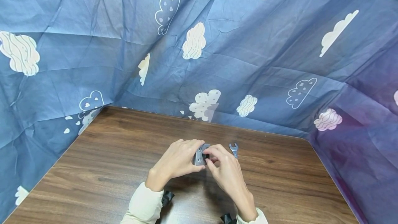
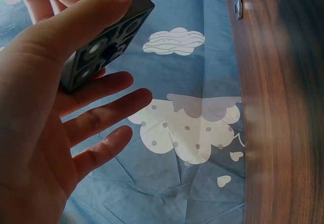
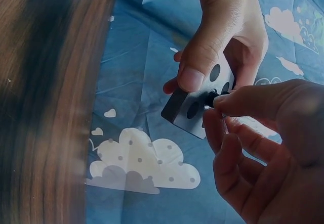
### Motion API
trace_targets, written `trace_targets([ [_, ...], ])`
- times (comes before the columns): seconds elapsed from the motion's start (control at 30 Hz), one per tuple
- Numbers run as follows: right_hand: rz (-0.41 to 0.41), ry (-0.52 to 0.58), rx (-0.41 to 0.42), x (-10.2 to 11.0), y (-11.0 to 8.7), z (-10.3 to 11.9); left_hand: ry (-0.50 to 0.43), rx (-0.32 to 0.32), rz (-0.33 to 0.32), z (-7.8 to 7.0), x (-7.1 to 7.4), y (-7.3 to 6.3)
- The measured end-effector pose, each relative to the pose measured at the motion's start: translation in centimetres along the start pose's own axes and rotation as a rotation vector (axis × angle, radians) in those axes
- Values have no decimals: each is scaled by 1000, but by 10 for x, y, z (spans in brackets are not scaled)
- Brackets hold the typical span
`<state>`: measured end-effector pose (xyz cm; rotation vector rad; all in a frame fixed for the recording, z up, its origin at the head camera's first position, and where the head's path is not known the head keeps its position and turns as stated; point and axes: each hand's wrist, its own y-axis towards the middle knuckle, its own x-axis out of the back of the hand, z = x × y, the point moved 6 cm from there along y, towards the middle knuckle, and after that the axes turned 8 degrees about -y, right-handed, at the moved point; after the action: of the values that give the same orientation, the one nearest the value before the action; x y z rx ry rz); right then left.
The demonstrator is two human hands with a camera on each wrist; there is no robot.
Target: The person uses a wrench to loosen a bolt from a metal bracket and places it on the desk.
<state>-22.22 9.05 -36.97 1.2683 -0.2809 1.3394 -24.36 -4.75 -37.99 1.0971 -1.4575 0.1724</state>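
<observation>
We recorded one wooden tabletop (image 1: 280, 168), brown, with darker grain. We also listed one blue fabric backdrop (image 1: 242, 68), creased, rising behind it and along both sides, printed with white clouds (image 1: 194, 40), some striped or dotted, others outlined.

The head view is bright. The table (image 1: 124, 141) has a white shine at the bottom, and soft shadows lie under the left hand (image 1: 179, 158) and right hand (image 1: 226, 168). Both wrist views are dimmer, with dark shadows on the table. The block (image 2: 112, 41) looks almost black in the left wrist view, but paler in the right.
</observation>
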Motion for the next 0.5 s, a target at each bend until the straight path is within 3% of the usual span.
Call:
trace_targets([
  [0.33, -34, -9, 55, 0, 0, 2, 1, -3, -6, 0, 1, -1],
  [0.5, 2, 11, -20, -1, 0, -1, 5, -5, -12, 1, 1, -1],
])
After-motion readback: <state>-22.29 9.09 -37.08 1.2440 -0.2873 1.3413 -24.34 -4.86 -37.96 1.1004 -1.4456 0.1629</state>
